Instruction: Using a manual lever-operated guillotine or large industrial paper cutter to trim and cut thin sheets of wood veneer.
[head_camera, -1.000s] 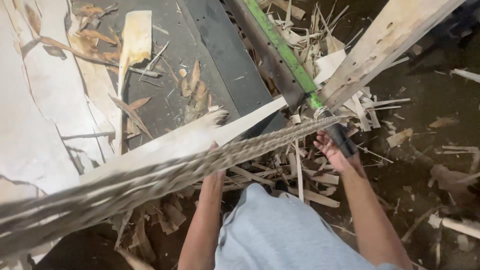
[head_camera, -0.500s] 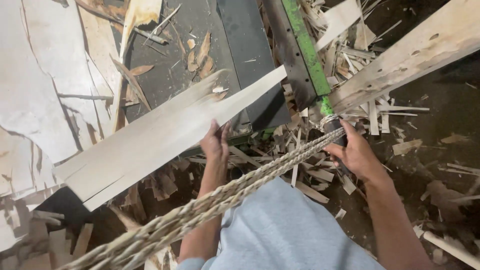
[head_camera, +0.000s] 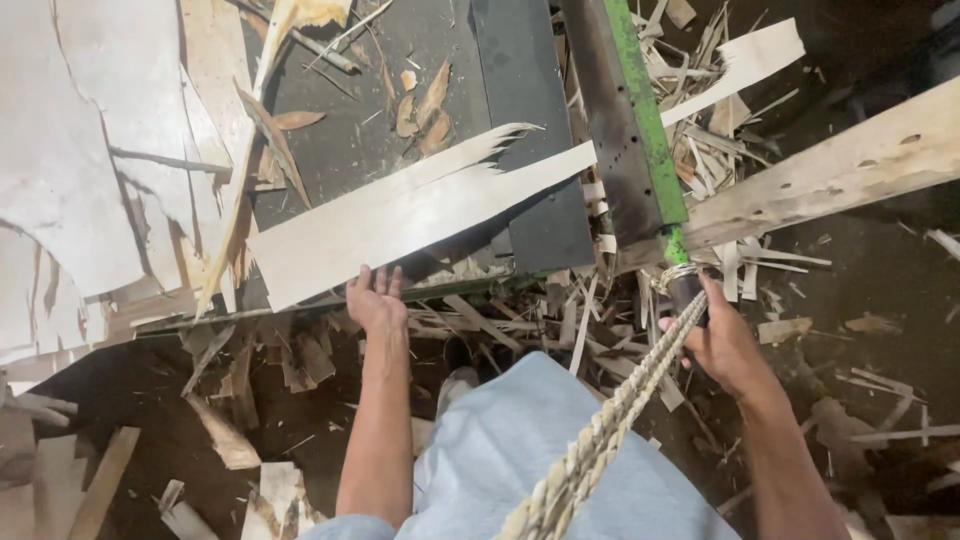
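A long pale veneer strip (head_camera: 400, 215) with a splintered far end lies slantwise across the dark machine table (head_camera: 345, 140). My left hand (head_camera: 377, 300) is at the strip's near edge, palm up and fingers apart, gripping nothing. My right hand (head_camera: 725, 340) is closed around the dark handle (head_camera: 686, 290) at the near end of a long green cutting lever (head_camera: 645, 110). A twisted rope (head_camera: 600, 430) is tied at that handle and runs back toward my body, over my light blue clothing.
Large pale veneer sheets (head_camera: 70, 170) pile up at the left. A rough wooden plank (head_camera: 830, 180) slants in from the right, ending near the lever. Offcuts and splinters (head_camera: 560, 320) litter the dark floor under the table edge and around my legs.
The veneer strip has slid further onto the table. My left hand, which gripped its near edge, has opened. The rope has swung down to the right, and my right hand stays on the handle.
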